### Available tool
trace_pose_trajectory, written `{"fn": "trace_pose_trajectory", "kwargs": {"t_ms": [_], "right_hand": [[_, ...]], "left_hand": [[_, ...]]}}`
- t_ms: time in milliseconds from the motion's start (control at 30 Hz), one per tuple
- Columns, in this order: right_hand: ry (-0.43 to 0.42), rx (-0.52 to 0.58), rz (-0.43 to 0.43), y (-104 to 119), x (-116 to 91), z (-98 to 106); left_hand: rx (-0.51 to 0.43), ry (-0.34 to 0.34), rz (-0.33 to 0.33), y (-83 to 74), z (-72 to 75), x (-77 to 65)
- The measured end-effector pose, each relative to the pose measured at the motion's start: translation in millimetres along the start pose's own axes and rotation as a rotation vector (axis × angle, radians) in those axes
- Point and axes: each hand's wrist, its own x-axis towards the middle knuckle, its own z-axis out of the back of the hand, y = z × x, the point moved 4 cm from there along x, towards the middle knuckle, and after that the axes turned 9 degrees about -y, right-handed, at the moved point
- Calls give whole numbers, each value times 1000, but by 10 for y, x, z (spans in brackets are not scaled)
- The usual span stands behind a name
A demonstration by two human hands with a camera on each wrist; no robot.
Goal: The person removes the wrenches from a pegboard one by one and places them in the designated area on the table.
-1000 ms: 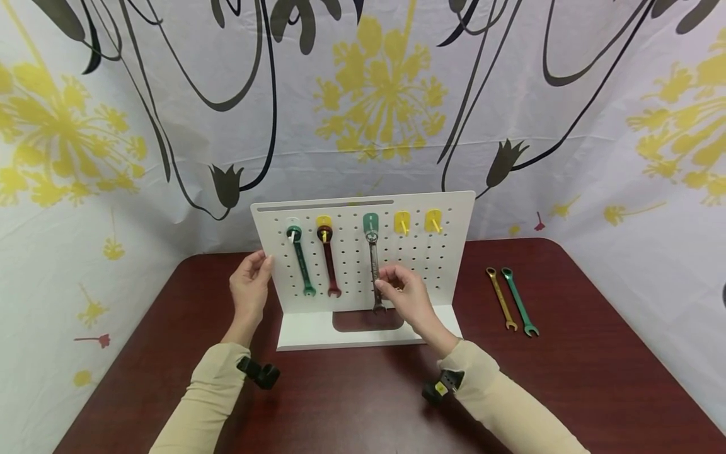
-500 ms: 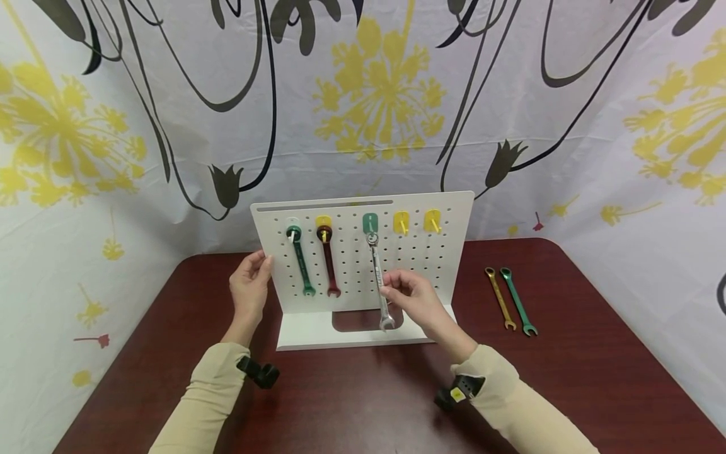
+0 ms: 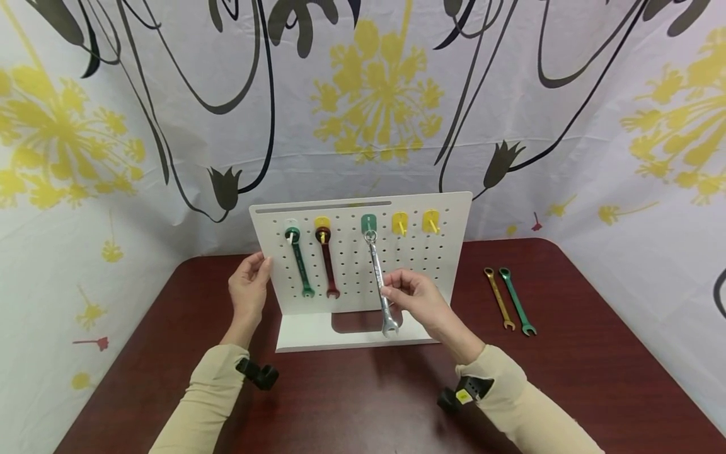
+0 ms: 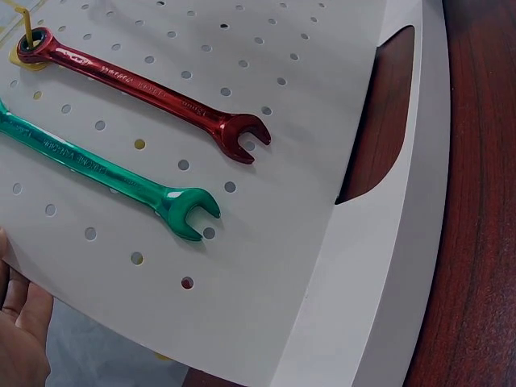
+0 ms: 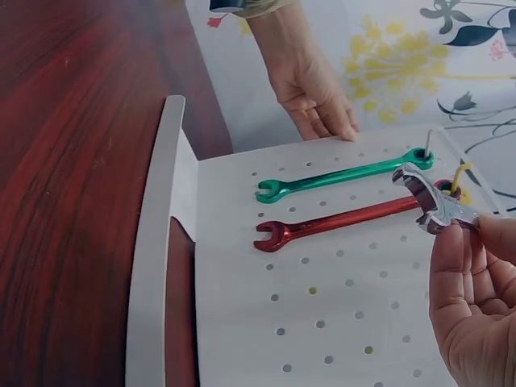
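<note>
My right hand [image 3: 416, 299] pinches a silver combination wrench [image 3: 379, 277] by its shank. The wrench's ring end is at the green hook [image 3: 368, 222]; whether the hook passes through it I cannot tell. Its open end tilts out from the white pegboard [image 3: 351, 258], toward me. My left hand [image 3: 248, 284] holds the board's left edge between thumb and fingers. On the board's left side hang a green wrench [image 4: 97, 165] and a red wrench [image 4: 153, 93], both by their ring ends. In the right wrist view the silver wrench's open jaw points toward the camera.
Two yellow hooks [image 3: 431, 222] without wrenches sit at the board's right. On the dark red table [image 3: 340, 403], right of the board, lie a gold wrench [image 3: 500, 299] and another green wrench [image 3: 517, 301]. A patterned cloth [image 3: 351, 126] hangs behind.
The silver wrench's open end has swung out from the board toward me and slightly right, with my right hand drawing back. My left hand stays at the board's edge.
</note>
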Motion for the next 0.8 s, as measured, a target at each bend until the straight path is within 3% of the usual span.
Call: {"fn": "trace_pose_trajectory", "kwargs": {"t_ms": [300,800], "right_hand": [[18,10,8,40,-30,68],[-36,-149,40,-119,-196,481]], "left_hand": [[-1,0,1,7,-1,-9],[-24,-2,-25,2,4,-16]]}}
